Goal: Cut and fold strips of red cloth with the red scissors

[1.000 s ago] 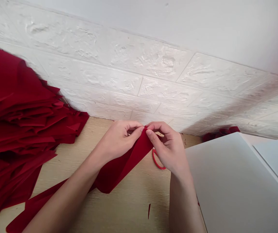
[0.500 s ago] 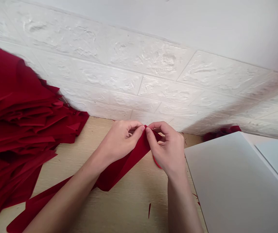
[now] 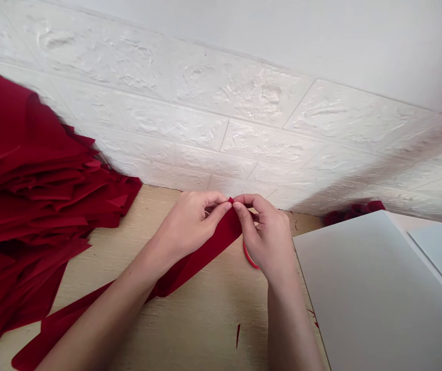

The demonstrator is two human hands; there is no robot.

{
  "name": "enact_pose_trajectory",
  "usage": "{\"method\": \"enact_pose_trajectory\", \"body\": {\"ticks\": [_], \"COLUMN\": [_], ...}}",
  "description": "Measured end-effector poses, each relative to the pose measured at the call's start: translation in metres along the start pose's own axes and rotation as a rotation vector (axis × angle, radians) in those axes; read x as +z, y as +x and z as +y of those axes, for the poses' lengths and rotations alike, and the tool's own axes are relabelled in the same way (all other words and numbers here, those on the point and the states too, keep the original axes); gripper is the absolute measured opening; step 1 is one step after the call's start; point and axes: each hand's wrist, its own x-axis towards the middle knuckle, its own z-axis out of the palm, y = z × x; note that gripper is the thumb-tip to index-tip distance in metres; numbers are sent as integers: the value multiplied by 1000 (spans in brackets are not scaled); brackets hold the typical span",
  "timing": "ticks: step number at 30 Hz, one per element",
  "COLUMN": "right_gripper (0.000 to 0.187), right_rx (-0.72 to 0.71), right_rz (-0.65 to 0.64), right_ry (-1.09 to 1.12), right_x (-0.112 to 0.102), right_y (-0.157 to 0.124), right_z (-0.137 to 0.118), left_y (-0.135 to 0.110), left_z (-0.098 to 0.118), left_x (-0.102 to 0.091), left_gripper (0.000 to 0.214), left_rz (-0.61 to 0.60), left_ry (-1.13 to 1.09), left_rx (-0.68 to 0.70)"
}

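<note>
A long strip of dark red fabric [image 3: 209,252] hangs from the fingertips of both hands and runs down to the lower left, passing under my left forearm. My left hand [image 3: 193,221] pinches its upper end between thumb and forefinger. Close beside it, my right hand [image 3: 267,232] pinches the same end, so the two sets of fingertips nearly meet. A small tip of the cloth pokes up between them. Partly covered by the right hand, a red ring-shaped edge [image 3: 250,256] shows on the table; what it belongs to is hidden.
A big heap of red fabric pieces [image 3: 31,206] fills the left side of the wooden table [image 3: 193,330]. White boxes [image 3: 356,288] stand on the right, with more red fabric [image 3: 354,211] behind them. A white brick-patterned wall [image 3: 198,123] closes off the back. Small red scraps [image 3: 238,336] lie about.
The strip below my hands hangs flatter and straighter, its lower fold drawn up a little. My right hand has shifted slightly to the right; the left hand stays nearly in place.
</note>
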Motion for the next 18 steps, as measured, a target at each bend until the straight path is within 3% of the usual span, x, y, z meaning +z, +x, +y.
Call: {"method": "enact_pose_trajectory", "body": {"ticks": [11, 15, 18], "right_gripper": [15, 10, 19], "right_rx": [-12, 46, 111], "right_rz": [57, 82, 51], "right_ry": [20, 104, 220], "right_x": [3, 4, 3], "right_y": [-2, -2, 0], "right_z": [-2, -2, 1], "left_y": [1, 1, 0], "left_z": [3, 3, 2], "left_x": [2, 4, 5], "left_gripper": [26, 22, 22], "left_rz": [6, 24, 32], "left_ry": [2, -58, -77], "left_rx": [-14, -5, 8]}}
